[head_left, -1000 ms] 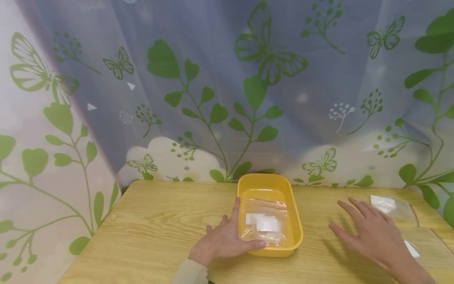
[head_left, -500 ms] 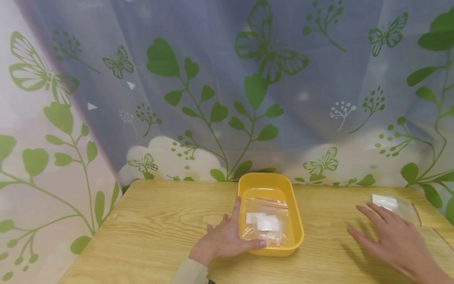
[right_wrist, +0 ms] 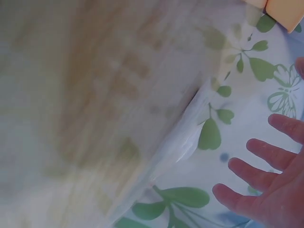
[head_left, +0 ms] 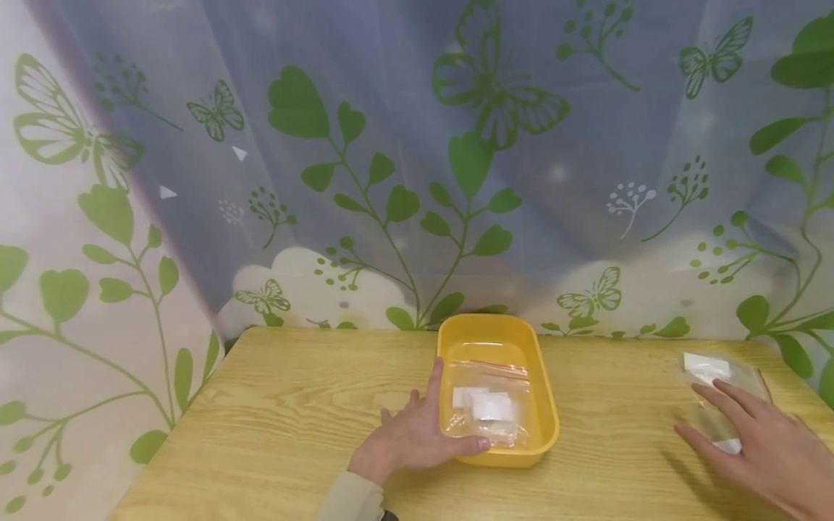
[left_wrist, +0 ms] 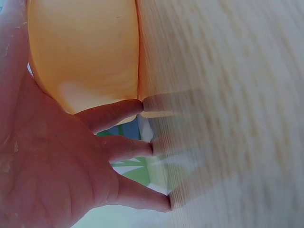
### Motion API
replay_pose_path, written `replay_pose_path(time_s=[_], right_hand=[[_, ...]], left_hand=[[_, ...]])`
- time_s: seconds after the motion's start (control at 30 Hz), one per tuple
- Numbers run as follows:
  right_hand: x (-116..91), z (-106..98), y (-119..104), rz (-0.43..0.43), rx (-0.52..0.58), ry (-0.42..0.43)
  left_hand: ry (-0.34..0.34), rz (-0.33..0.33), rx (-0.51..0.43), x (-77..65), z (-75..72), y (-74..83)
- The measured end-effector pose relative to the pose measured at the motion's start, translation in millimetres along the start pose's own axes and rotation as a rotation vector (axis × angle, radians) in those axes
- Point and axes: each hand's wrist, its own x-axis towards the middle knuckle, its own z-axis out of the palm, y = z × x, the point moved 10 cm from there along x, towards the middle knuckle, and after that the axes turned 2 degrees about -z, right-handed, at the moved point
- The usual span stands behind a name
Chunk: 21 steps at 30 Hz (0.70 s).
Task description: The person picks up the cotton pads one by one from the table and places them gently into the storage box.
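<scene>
Yellow tray (head_left: 515, 459) against left hand (head_left: 410, 438), bags (head_left: 491, 407) inside

The wood-grain table (head_left: 313, 398) bears a yellow bin (head_left: 546, 407) – and, well apart, clear plastic bags (head_left: 706, 367).

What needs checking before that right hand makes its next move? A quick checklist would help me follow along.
1. Yellow tray sitting on the table: ok.
2. Left hand beside the tray, thumb over its near rim: ok.
3. Clear bags inside the tray countable: cannot tell; they overlap.
4. Right hand free, fingers spread, holding nothing: ok.
5. Far loose bag near the right hand: ok.
6. Near loose bag fully visible: not ok; the right hand hides part.
</scene>
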Motion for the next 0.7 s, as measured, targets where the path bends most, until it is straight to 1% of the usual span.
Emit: replay_pose_path(time_s=[0.1, 0.17, 0.23, 0.4, 0.47, 0.53, 0.7], right_hand=[[-5, 4, 14, 0.049, 0.022, -0.033], [-8, 4, 23, 0.068, 0.047, -0.027], [-10, 3, 29, 0.081, 0.068, -0.003], [-19, 0, 41, 0.102, 0.153, 0.116], [-23, 2, 47, 0.111, 0.186, 0.144], [-26, 5, 55, 0.125, 0.218, 0.15], [-32, 16, 75, 0.14, 0.307, 0.123]], left_hand=[[-0.003, 0.001, -0.003, 0.2, 0.1, 0.6], [-0.004, 0.002, -0.003, 0.5, 0.2, 1.1], [-0.003, 0.003, -0.001, 0.8, 0.5, 1.6], [-0.001, 0.002, 0.001, 1.1, 1.2, 1.9], [0.001, 0.003, -0.002, 1.1, 1.4, 1.8], [0.002, 0.003, -0.006, 1.1, 1.8, 1.3], [-0.002, 0.002, -0.011, 0.6, 4.0, 0.0]])
